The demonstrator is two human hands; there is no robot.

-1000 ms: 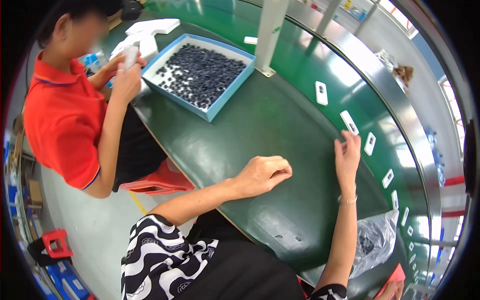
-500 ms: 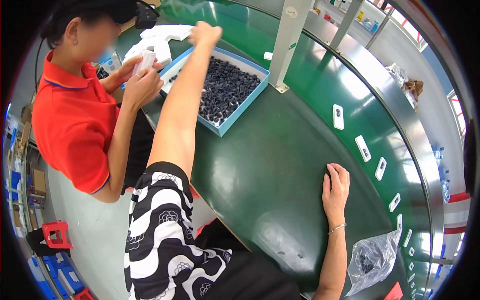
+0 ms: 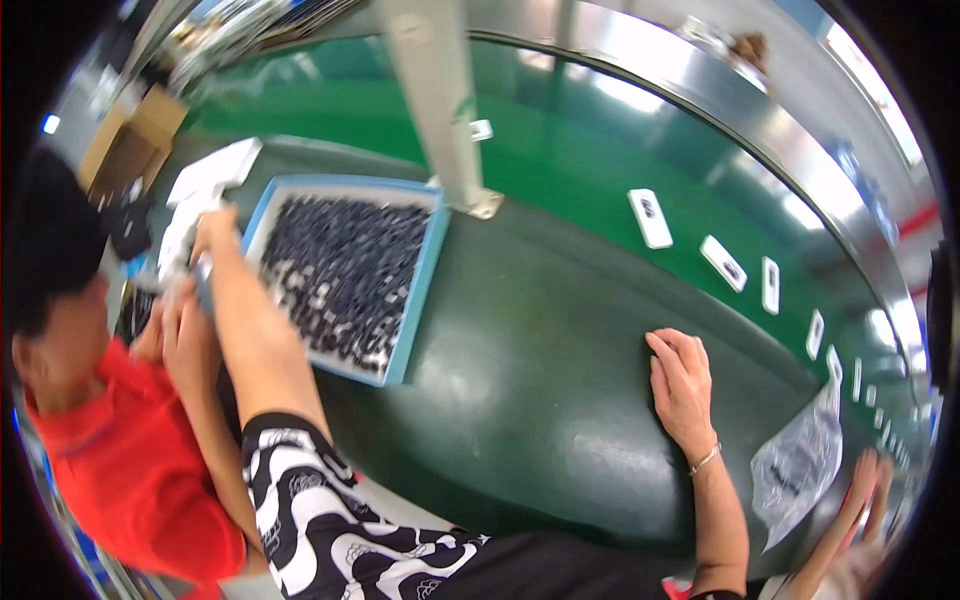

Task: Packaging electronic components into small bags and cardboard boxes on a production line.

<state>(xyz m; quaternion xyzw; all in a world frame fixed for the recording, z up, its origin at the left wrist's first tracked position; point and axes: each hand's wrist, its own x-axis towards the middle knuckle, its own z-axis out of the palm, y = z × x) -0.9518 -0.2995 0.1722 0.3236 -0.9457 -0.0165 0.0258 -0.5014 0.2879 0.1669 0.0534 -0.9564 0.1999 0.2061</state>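
Note:
My left hand (image 3: pixel 213 232) reaches out past the left side of a shallow blue box (image 3: pixel 405 350) to a pile of white box-like pieces (image 3: pixel 215 172). Its fingers are blurred, and I cannot make out whether they grip a piece. Filling the box are many small black parts (image 3: pixel 345 245), with some whitish bits among them. My right hand (image 3: pixel 682 385) rests on the dark green table (image 3: pixel 520 400) with fingers loosely bent, thumb a little apart and nothing in it. Close by my left forearm are a co-worker's hands (image 3: pixel 180 325); what they hold is blurred.
A grey metal post (image 3: pixel 440 100) stands behind the box. White cases with dark parts, one a flat case (image 3: pixel 650 218), line the green belt (image 3: pixel 580 175). A clear plastic bag (image 3: pixel 798 460) lies at right, near another person's hands (image 3: pixel 868 480). An open carton (image 3: pixel 135 145) stands far left.
The view has swung, and the blue box appears lower. My left hand has moved from beyond the box to the white pile. My right hand stays on the table. Another person's hands appear at right.

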